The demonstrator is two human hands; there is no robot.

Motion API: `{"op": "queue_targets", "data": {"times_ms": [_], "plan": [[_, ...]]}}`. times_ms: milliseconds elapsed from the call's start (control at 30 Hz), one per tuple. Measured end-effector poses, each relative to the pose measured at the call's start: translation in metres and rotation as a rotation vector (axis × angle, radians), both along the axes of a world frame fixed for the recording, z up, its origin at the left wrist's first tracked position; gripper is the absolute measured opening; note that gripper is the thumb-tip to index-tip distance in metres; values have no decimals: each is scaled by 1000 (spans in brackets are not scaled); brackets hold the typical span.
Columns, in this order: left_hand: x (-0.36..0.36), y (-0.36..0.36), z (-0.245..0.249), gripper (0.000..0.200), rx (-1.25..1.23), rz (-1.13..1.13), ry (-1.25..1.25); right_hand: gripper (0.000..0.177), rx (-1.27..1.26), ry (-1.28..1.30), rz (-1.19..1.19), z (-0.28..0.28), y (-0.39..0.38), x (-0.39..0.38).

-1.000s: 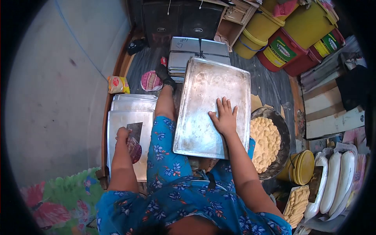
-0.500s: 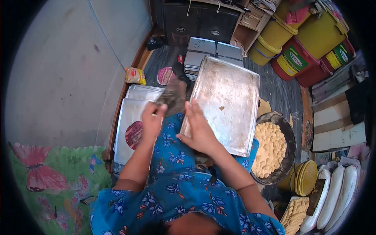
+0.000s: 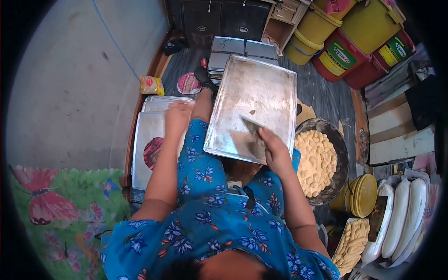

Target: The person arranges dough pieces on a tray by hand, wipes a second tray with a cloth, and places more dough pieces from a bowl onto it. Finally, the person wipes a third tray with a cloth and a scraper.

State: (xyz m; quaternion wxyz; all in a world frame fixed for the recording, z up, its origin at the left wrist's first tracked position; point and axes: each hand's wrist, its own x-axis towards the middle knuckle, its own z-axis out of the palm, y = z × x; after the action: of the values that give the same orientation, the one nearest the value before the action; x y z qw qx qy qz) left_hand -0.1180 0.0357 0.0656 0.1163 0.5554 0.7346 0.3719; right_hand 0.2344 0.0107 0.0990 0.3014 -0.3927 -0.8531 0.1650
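A large metal tray (image 3: 261, 88) lies tilted across my lap, with a small brown spot on its surface. My right hand (image 3: 276, 151) is closed on a thin, flat grey piece (image 3: 253, 125) over the tray's lower part. Away from the tray, my left hand (image 3: 178, 114) is raised beside my bare lower leg, above the flat trays (image 3: 147, 126) on the left. Motion smears its fingers, so what it holds, if anything, is hidden. A round pink-and-dark item (image 3: 152, 153) lies on those trays, partly behind my left forearm.
At right stands a dark round basin (image 3: 344, 163) of shaped dough pieces (image 3: 317, 161). Stacked metal trays (image 3: 219, 60) are ahead. Buckets (image 3: 343, 56) fill the back right. A yellow packet (image 3: 152, 86) sits by the left wall; a yellow-lidded bucket (image 3: 365, 196) is lower right.
My right hand has moved right from the tray's left edge and now grips the flat grey piece. A blurred dark thing was near my left hand before. My left hand has moved up.
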Motion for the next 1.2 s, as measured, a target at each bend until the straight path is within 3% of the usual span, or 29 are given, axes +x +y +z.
{"op": "queue_targets", "data": {"times_ms": [100,233,400,467,567,667,800,967,1000,1200], "plan": [[-63,-1,-64,46,72,425,414,63,-72,-191,149,-22,-27,27],[-64,-12,-28,44,-246,308,220,58,-106,-353,170,-30,-51,30],[-6,15,-54,49,103,-100,63,53,-137,-491,89,-30,-47,10],[29,18,-55,65,40,-295,-8,53,-103,-513,90,-40,-34,8],[61,17,-77,80,-140,-347,181,58,-112,-486,66,-50,0,6],[69,12,-69,89,-204,-316,-130,59,-129,-426,49,-55,52,1],[61,16,-97,98,-182,-283,-188,51,-93,-317,-39,-52,127,-16],[63,15,-78,98,-275,-263,-141,53,-119,-333,-99,-53,225,-40],[62,14,-77,98,-284,-261,-137,55,-207,-342,-140,-39,236,-48],[63,10,-61,93,-319,-233,-123,50,-151,-319,-199,-42,295,-60]]}}
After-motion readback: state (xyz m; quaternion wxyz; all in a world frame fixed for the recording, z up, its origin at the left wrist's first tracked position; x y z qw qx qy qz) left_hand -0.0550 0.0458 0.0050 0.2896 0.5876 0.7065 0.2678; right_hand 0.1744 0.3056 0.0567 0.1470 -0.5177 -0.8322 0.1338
